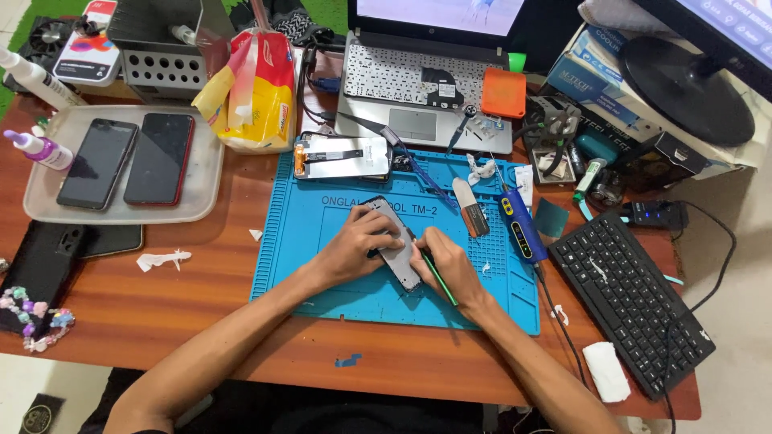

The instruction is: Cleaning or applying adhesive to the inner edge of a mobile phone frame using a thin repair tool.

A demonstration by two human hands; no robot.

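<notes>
lying under both hands' fingers [384, 231] (phone [400, 259])

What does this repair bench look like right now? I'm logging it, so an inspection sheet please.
Surface: wooden desk, blue work mat.
Job's things: opened phone on mat; green tool.
Clutter: tray with two phones, glue bottles, yellow bag, paper scraps.
Grippers: left hand steadies the phone; right hand holds the green tool against it.
Cables: black cable by black keyboard.
Surroundings: laptop, monitor base.

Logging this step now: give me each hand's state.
Left hand: pressed on the phone, holding it down.
Right hand: closed around a green tool.
</notes>
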